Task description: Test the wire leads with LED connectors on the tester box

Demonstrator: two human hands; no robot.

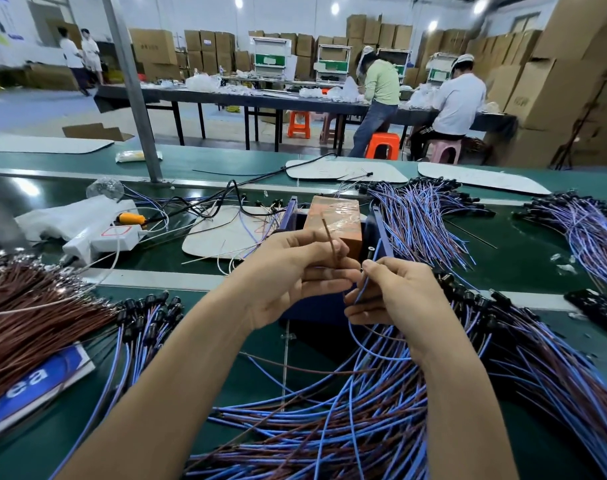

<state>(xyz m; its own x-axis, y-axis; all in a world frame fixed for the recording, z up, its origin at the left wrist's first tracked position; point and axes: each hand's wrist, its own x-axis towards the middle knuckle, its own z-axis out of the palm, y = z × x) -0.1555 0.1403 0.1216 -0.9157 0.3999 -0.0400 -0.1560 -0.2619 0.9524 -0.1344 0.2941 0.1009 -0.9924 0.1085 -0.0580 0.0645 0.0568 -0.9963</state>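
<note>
Brown lead (329, 240) was pinched in left hand (288, 271), axis near-upright, tip pointed far. Blue lead (362, 289) was pinched in right hand (395, 292), fingers curled. Tester box (333, 220) was sited just beyond both hands (left judged marginally nearer). No obstruction was seen between. Lead pile (381, 410) was spread near right, brown wire bundle (28, 306) near left.

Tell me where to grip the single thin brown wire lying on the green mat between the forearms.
Pinch the thin brown wire from above at its left stretch: there it lies alone on the green mat, while its right end runs into the tangled blue and brown leads.
</note>
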